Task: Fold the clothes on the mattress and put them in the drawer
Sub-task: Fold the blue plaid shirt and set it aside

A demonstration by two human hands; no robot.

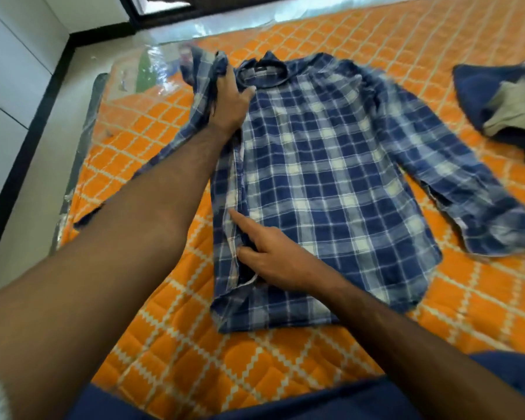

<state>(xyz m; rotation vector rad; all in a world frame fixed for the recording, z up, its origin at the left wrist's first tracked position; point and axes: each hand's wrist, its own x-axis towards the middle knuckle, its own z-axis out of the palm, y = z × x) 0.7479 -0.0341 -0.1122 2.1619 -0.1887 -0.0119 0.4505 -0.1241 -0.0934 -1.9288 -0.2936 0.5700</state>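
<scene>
Flat on the orange quilted mattress (170, 344) lies a blue and white plaid shirt (325, 177), back up, collar toward the far edge; its right-side sleeve spread out over the mattress toward the right edge of view; its left side folded in along a straight vertical edge.

Reaching far over that fold, the left hand (229, 104), fingers curled round a bunched sleeve (206, 68) near the collar, lifting the cloth clear of the mattress; thumb resting beside the collar.

Lower down, the right hand (273, 256), pressed on the folded edge; index finger (241, 221) stretched straight along the fold, thumb against the cloth just beside it, remaining fingers tucked under and hard to make out.

Off to the upper right, well apart from the shirt, a heap of other clothes (503, 98), dark blue with a pale greenish piece on top, blurred.

Along the far and left mattress edges, clear plastic wrap (152, 65); beyond it, pale floor (43, 165) with a black border.
</scene>
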